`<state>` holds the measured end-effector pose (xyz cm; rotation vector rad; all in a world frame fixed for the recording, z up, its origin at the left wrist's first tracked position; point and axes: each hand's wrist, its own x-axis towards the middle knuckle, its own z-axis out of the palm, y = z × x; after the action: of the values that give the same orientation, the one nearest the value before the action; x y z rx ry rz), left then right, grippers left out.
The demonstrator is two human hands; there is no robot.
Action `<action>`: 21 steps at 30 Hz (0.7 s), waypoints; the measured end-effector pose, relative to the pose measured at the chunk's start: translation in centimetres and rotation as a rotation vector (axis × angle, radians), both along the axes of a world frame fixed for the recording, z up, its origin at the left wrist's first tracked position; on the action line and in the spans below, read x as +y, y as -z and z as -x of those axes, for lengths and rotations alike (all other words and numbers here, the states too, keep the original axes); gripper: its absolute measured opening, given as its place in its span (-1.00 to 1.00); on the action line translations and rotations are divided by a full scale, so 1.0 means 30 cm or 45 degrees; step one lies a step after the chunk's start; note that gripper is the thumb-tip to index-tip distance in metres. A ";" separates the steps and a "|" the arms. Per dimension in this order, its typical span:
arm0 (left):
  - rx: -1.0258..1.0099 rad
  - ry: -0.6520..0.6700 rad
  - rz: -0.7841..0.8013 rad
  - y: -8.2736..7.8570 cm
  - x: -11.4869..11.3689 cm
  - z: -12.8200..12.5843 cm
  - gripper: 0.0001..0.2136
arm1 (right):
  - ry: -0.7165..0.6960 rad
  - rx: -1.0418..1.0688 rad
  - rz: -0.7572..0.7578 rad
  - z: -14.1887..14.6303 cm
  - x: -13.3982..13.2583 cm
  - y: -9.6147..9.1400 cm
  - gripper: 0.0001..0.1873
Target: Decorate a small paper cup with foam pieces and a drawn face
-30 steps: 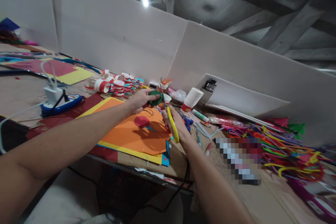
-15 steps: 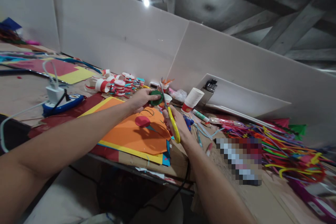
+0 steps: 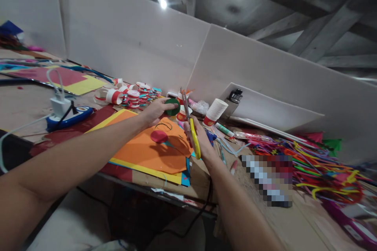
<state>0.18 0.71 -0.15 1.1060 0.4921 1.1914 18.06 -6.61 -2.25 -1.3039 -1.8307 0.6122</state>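
Pinched in my left hand (image 3: pixel 155 111) is a round green paper disc (image 3: pixel 172 107), held above the sheets. My right hand (image 3: pixel 198 136) grips yellow-handled scissors (image 3: pixel 193 137) with the blades pointing up and away. A small gap separates the blades from the disc's right edge. Below both hands lies an orange paper sheet (image 3: pixel 141 147) on top of yellow and blue ones. A red paper circle (image 3: pixel 159 136) rests on the orange sheet, near a thin dark curled strip of paper (image 3: pixel 163 126).
Cut red-and-white paper cups (image 3: pixel 132 96) cluster at the back. A stack of cups (image 3: pixel 216 110), a glue stick (image 3: pixel 225 130) and a bottle (image 3: pixel 234 102) stand or lie right of centre. Colourful pipe cleaners (image 3: pixel 321 168) spread at right; a blue power strip (image 3: pixel 70 117) sits at left.
My left hand has moved slightly left with the green disc, away from the scissors. The blades were at the disc's edge and are now apart from it.
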 end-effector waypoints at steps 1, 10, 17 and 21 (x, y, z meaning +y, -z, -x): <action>0.013 0.014 -0.006 -0.001 -0.001 0.000 -0.80 | 0.005 -0.018 -0.007 -0.001 0.001 0.001 -0.56; 0.173 0.136 -0.171 0.003 -0.010 0.007 -0.76 | -0.028 -0.072 0.004 -0.002 0.003 0.001 -0.61; 0.216 0.164 -0.168 0.001 -0.003 0.013 -0.77 | -0.061 -0.075 0.010 -0.001 -0.004 -0.004 -0.65; 0.222 0.156 -0.155 -0.002 -0.007 0.014 -0.76 | -0.044 -0.098 0.006 -0.003 -0.002 -0.002 -0.64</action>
<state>-0.24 0.51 -0.09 1.3338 0.4825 1.0337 18.15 -6.66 -2.18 -1.3171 -1.9188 0.5926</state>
